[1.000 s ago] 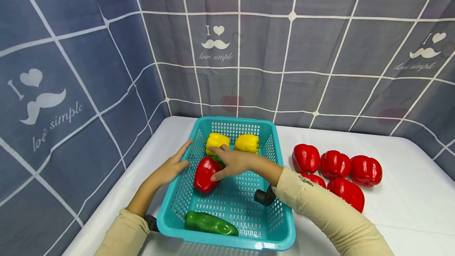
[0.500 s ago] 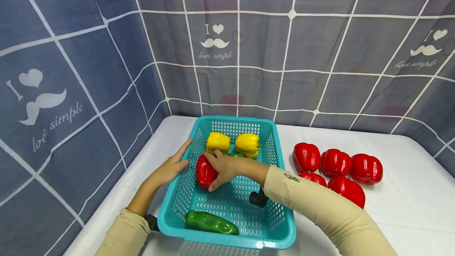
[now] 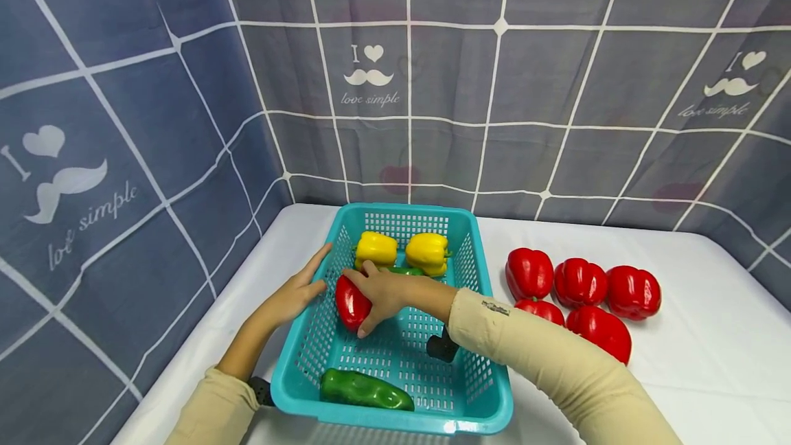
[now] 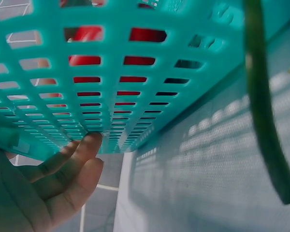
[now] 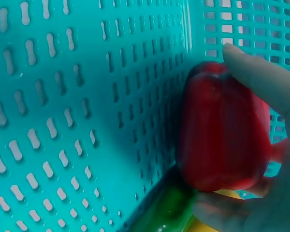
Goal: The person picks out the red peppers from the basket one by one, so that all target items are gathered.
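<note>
Checked blue cloth is hanging behind a white surface (image 3: 692,335) on which a teal basket (image 3: 478,362) is sitting. Inside the basket, the right hand (image 3: 383,292) is curling its fingers round a red pepper (image 3: 350,303) against the basket's left wall. Outside that wall, the left hand (image 3: 295,292) is resting flat with straight fingers. Two yellow peppers (image 3: 402,251) are lying at the basket's far end, a green pepper (image 3: 364,390) at its near end, and five red peppers (image 3: 581,294) are lying right of the basket.

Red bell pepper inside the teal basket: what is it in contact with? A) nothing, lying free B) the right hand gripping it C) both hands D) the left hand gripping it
B: the right hand curls round the red bell pepper inside the teal basket; the left hand rests outside on the basket wall.
</note>
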`<state>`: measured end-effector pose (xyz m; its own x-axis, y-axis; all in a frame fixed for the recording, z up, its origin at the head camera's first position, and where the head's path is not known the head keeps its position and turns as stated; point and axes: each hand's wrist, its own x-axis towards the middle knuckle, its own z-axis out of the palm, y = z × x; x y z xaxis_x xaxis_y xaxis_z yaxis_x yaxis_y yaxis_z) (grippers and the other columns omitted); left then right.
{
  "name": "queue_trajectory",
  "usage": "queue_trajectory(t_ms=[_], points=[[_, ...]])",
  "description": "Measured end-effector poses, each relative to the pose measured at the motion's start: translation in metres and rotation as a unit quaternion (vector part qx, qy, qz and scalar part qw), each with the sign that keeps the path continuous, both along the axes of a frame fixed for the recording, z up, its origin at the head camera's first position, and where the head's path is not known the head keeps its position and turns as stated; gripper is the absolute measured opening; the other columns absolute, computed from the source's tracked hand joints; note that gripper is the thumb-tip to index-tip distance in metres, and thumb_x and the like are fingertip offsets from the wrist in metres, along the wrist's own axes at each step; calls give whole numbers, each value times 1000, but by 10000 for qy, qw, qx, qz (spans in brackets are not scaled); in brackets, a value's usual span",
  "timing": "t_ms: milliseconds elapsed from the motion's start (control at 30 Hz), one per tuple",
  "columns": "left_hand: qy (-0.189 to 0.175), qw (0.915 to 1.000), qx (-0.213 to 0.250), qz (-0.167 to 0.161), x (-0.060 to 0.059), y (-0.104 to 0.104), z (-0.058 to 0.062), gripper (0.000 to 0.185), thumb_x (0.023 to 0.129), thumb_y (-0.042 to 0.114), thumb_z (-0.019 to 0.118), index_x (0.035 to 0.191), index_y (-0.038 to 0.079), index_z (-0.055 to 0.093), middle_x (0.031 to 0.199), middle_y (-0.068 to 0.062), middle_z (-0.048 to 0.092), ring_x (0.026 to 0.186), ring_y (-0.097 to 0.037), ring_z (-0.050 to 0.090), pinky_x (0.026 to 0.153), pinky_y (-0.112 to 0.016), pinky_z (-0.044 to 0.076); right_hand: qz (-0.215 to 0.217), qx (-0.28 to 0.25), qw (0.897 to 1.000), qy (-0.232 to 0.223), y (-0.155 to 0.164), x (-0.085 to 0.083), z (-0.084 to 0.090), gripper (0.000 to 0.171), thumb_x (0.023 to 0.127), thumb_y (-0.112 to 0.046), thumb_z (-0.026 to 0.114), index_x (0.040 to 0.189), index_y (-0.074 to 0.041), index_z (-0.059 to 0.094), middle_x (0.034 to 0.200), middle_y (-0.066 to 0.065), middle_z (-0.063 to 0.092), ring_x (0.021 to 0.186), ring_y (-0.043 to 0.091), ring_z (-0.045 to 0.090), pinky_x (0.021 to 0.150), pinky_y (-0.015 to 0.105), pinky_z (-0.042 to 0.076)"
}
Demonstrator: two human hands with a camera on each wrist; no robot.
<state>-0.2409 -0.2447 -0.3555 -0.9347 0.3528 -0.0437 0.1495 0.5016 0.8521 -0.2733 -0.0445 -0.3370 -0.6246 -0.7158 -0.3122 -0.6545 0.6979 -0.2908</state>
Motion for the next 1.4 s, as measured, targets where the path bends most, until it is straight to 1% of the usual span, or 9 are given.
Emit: queue_trajectory(t_ms=[267, 567, 800, 867, 967, 1100, 1167, 1233, 1400], points=[[-42, 10000, -11, 25, 1, -1, -1, 71, 86, 9, 34, 148, 18, 1, 149, -25, 12, 87, -30, 62, 65, -37, 55, 122, 176, 9994, 265, -3, 4, 2, 99, 67, -42, 77, 146, -30, 18, 136, 3, 31, 113, 21, 42, 79, 29, 51], [-104, 9999, 73, -64, -1, 0, -3, 72, 86, 8, 34, 148, 19, 0, 148, -26, 13, 89, -32, 62, 64, -40, 55, 94, 370, 9989, 277, -2, 11, 6, 97, 68, -40, 77, 145, -31, 19, 132, 2, 35, 110, 20, 43, 76, 27, 52], [-24, 10000, 5, -67, -1, -1, -2, 73, 86, 9, 36, 148, 17, 0, 149, -25, 11, 92, -32, 59, 67, -37, 55, 157, 578, 9979, 253, 3, 17, 11, 97, 65, -42, 78, 144, -33, 22, 129, -2, 37, 107, 19, 45, 71, 25, 52], [30, 10000, -15, -72, -1, -2, -2, 73, 86, 9, 37, 148, 16, 0, 149, -25, 11, 96, -33, 57, 69, -36, 54, 179, 600, 9977, 262, 5, 18, 12, 97, 65, -42, 78, 144, -32, 22, 128, -2, 38, 108, 19, 45, 71, 25, 52], [164, 9998, -149, -32, -1, -2, -2, 72, 86, 10, 37, 148, 15, 1, 150, -25, 11, 106, -37, 50, 77, -38, 51, 192, 573, 9977, 300, 12, 18, 17, 98, 64, -41, 79, 144, -31, 23, 128, -1, 39, 108, 19, 46, 71, 25, 52], [301, 9992, -267, 24, 0, -2, -2, 71, 86, 11, 38, 148, 14, 2, 151, -23, 7, 124, -41, 32, 94, -49, 39, 116, 488, 9980, 384, 23, 18, 25, 99, 63, -40, 80, 143, -30, 24, 129, 1, 38, 108, 21, 47, 72, 26, 52], [321, 9992, -252, 36, 0, -1, -3, 72, 86, 11, 38, 148, 14, 2, 151, -23, 6, 128, -43, 27, 97, -55, 35, 42, 441, 9983, 390, 31, 18, 30, 99, 62, -38, 81, 143, -30, 25, 131, 2, 38, 110, 22, 46, 73, 26, 52], [352, 9991, -242, 15, 0, -1, -3, 72, 86, 10, 38, 148, 13, 1, 151, -23, 4, 131, -44, 21, 98, -58, 32, -56, 391, 9986, 360, 38, 18, 35, 99, 62, -35, 82, 143, -29, 26, 132, 2, 37, 112, 21, 45, 73, 26, 52], [357, 9991, -212, -61, 0, -2, -3, 72, 87, 10, 38, 148, 12, -1, 151, -25, 2, 131, -46, 20, 93, -55, 36, -301, 362, 9984, 325, 60, 17, 49, 100, 61, -30, 83, 143, -26, 26, 133, 2, 37, 114, 20, 43, 74, 27, 53]])
